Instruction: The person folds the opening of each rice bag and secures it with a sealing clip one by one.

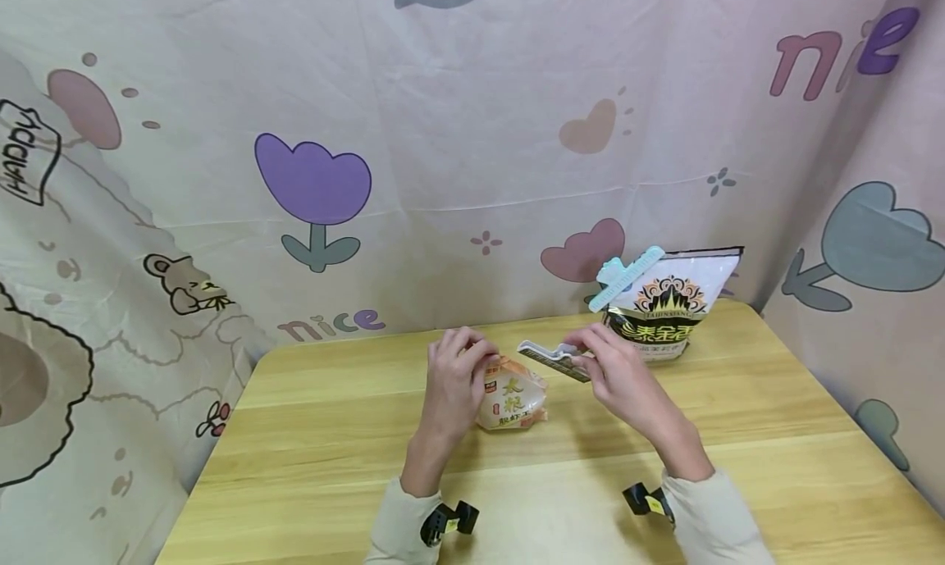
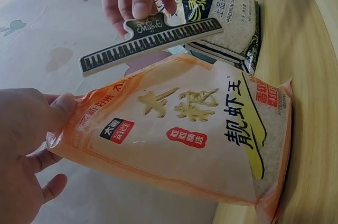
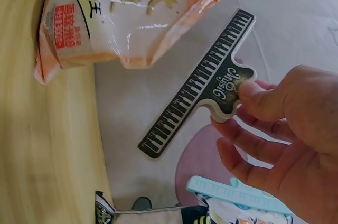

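Note:
An orange and white rice bag (image 1: pixel 512 394) stands on the table, its top pinched by my left hand (image 1: pixel 459 376). In the left wrist view the bag (image 2: pixel 185 123) shows its printed front, and the left thumb and fingers (image 2: pixel 64 106) grip its upper edge. My right hand (image 1: pixel 623 376) holds a long black and white bag clip (image 3: pixel 198 86) with a piano-key pattern and the word "Music". Thumb and fingers pinch the clip at its handle. In the right wrist view the clip is apart from the bag, to the bag's right in the head view.
A second rice bag (image 1: pixel 668 303), black and white, stands at the back right with a light blue clip (image 1: pixel 626 278) across its top corner. Behind the wooden table (image 1: pixel 310 434) hangs a printed curtain (image 1: pixel 443 138).

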